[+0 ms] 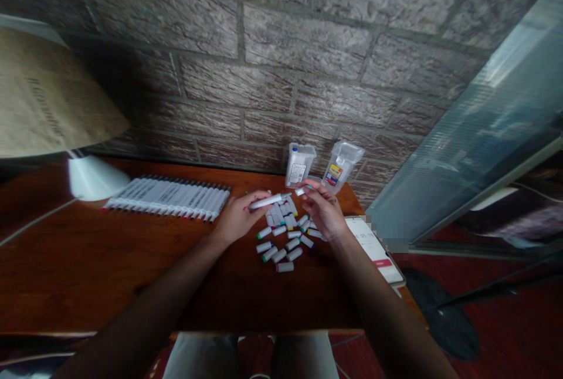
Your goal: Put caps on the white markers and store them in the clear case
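My left hand [243, 213] is closed around a white marker [267, 201], its uncapped tip pointing right. Between the fingers of my right hand [324, 210] is a white marker cap [300, 191], held a short gap away from that tip. Below both hands lie many loose caps [278, 256], white with coloured ends, scattered on the wooden table [211, 291]. Some of them are partly hidden behind my right hand. To the left, a row of white markers [169, 197] lies side by side.
Two clear plastic containers [301, 163] with labels stand near the brick wall [268, 91]. A phone [373, 250] lies at the table's right edge, past my right forearm. A lamp [90, 176] with a beige shade stands at the far left, its cord crossing the table.
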A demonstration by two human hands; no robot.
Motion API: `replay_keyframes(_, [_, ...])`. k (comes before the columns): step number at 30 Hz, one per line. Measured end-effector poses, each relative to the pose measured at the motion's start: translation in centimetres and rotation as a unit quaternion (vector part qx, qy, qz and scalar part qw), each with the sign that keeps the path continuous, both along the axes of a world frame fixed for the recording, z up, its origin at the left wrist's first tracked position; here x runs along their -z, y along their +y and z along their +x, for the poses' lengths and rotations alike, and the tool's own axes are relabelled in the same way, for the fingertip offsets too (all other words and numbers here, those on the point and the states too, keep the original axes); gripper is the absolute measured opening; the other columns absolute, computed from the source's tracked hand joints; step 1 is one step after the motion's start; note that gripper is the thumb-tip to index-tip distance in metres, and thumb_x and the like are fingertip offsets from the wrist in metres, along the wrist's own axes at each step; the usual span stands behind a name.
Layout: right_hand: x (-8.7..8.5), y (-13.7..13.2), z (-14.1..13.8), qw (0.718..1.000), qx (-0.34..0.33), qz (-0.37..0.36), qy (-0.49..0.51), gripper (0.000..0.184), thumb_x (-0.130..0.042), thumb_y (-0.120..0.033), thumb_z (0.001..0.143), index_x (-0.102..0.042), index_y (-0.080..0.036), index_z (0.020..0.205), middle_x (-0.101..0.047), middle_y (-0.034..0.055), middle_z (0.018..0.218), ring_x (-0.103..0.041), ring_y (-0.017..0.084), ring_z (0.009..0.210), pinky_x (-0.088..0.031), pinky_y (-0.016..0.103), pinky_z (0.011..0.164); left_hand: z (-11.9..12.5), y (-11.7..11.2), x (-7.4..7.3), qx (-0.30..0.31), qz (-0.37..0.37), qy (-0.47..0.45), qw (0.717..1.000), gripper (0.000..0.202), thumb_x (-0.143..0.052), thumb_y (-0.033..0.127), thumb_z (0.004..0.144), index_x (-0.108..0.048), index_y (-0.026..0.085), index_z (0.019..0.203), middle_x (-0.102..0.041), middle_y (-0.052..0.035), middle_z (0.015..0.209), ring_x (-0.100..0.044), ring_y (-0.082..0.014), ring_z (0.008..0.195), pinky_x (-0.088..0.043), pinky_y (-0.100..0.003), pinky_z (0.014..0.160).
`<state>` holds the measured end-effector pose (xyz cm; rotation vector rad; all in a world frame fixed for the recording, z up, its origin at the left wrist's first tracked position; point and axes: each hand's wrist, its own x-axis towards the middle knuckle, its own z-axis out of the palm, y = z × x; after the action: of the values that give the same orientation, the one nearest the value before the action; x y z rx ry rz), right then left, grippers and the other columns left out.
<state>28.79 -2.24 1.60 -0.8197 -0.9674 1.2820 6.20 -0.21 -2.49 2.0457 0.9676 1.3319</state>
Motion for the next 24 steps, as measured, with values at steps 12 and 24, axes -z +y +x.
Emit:
replay_keyframes(12, [0.4,-0.6,-0.7,0.988,-0.109,0.026,-0.110,0.027,-0.082,-0.030,0.072,-0.078,-0.030,0.099,-0.075,-0.0012,0.111,-0.056,0.010,0.071,-0.039,0.021,0.055,0.0,-0.4,-0.6,0.028,0.029,0.040,0.998,0.023,-0.067,0.034,0.090,-0.073,0.020,0.107,-0.077,-0.0045,0.106,-0.072,-0.0193,0.093,-0.055,-0.027,0.085])
replay_keyframes(24, [1.0,-0.9,-1.6,0.988,-0.128,0.017,-0.084,0.029,-0.087,-0.026,0.067,-0.077,-0.026,0.095,-0.076,-0.0026,0.093,-0.062,0.010,0.069,-0.044,0.022,0.059,0.5,-1.2,-1.5,0.055,0.039,0.075,0.995,0.022,-0.066,0.031,0.091,-0.073,0.018,0.108,-0.078,-0.0037,0.102,-0.073,-0.0166,0.087,-0.054,-0.023,0.079])
